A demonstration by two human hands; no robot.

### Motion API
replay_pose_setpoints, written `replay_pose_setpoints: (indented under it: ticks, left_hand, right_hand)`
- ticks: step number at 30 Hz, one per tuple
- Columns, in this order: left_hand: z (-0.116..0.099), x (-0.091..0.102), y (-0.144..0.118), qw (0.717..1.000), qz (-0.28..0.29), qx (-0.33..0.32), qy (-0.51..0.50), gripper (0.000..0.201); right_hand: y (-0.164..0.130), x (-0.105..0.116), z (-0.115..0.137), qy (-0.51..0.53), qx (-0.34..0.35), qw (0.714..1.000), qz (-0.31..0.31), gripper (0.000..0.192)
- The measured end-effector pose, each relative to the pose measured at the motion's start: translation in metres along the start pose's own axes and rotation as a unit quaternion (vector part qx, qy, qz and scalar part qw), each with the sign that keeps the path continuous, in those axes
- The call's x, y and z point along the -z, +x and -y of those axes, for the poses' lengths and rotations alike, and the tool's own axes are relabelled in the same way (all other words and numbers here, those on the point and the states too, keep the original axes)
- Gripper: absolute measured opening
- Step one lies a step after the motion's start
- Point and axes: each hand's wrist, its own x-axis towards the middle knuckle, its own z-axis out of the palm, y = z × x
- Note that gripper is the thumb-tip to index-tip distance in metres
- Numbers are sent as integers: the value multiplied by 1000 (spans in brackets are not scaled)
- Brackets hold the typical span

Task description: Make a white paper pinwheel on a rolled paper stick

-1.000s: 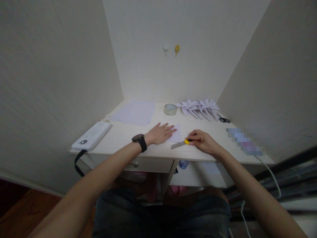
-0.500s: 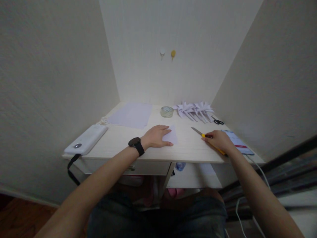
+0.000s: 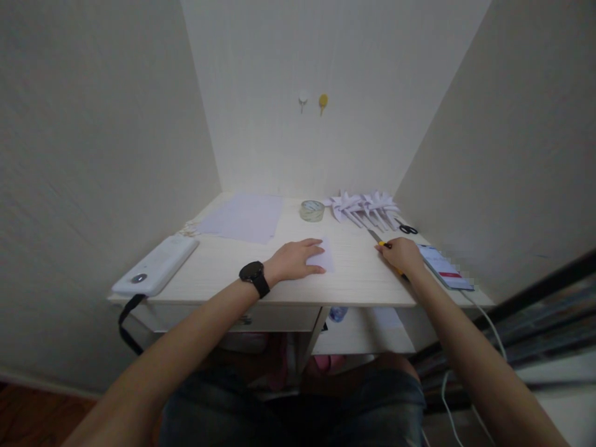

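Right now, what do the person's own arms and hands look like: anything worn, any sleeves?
Both forearms are bare, with no sleeves in view. The left hand has a black watch with a round dark face and a black strap on its wrist. The right hand carries nothing on its wrist. No gloves on either hand; rings are too small to tell.
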Motion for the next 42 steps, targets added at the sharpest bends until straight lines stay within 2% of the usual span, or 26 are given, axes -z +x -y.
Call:
replay_pose_setpoints:
  ticks: [6, 9, 11, 13, 16, 17, 19, 21, 22, 23, 25, 27, 29, 32, 35, 39, 42]
  left_hand:
    - [-2, 2, 1, 998, -40, -28, -47, 52]
    - [-2, 3, 3, 994, -70, -30, -73, 50]
    - [-2, 3, 4, 991, -90, -31, -93, 49]
    - [-2, 3, 5, 987, -107, -30, -115, 47]
    - [-2, 2, 6, 982, -121, -22, -146, 47]
    - [-2, 3, 6, 980, -123, -15, -153, 47]
    - [1, 3, 8, 977, -131, 10, -171, 45]
    - [7, 4, 9, 963, -148, 52, -217, 40]
    - [11, 4, 10, 951, -162, 79, -250, 36]
    - [16, 4, 11, 934, -181, 111, -288, 33]
    - [26, 4, 11, 887, -237, 178, -353, 29]
    - [34, 4, 11, 839, -285, 222, -408, 32]
    - [39, 4, 10, 811, -305, 239, -439, 35]
    - [43, 3, 11, 814, -317, 263, -410, 36]
    - [47, -1, 12, 823, -322, 306, -354, 37]
    - [49, -4, 10, 824, -283, 354, -340, 45]
    - [46, 0, 7, 848, -246, 339, -325, 41]
  right_hand:
    - [5, 1, 2, 16, -10, 1000, 10, 48]
    - [0, 6, 8, 16, -4, 999, -30, 46]
    - [-6, 11, 18, 49, 11, 996, -68, 43]
    - [-10, 16, 33, 133, 54, 986, -81, 40]
    - [-11, 17, 61, 193, 99, 974, -62, 36]
    - [-9, 16, 71, 279, 114, 953, -33, 34]
    - [-4, 12, 89, 453, 120, 883, 33, 37]
    - [1, 7, 103, 551, 110, 825, 62, 38]
    - [3, 4, 109, 567, 106, 814, 68, 39]
    - [4, 1, 114, 562, 105, 818, 65, 39]
    - [2, -3, 121, 502, 125, 855, 48, 37]
    - [-4, -4, 124, 419, 182, 889, 39, 36]
    - [-14, -3, 126, 368, 263, 890, 49, 41]
    - [-27, 4, 127, 320, 353, 878, 50, 52]
    - [-35, 14, 128, 240, 399, 884, 48, 55]
    - [-36, 24, 127, 177, 379, 905, 76, 60]
    - [-33, 29, 124, 175, 358, 910, 113, 65]
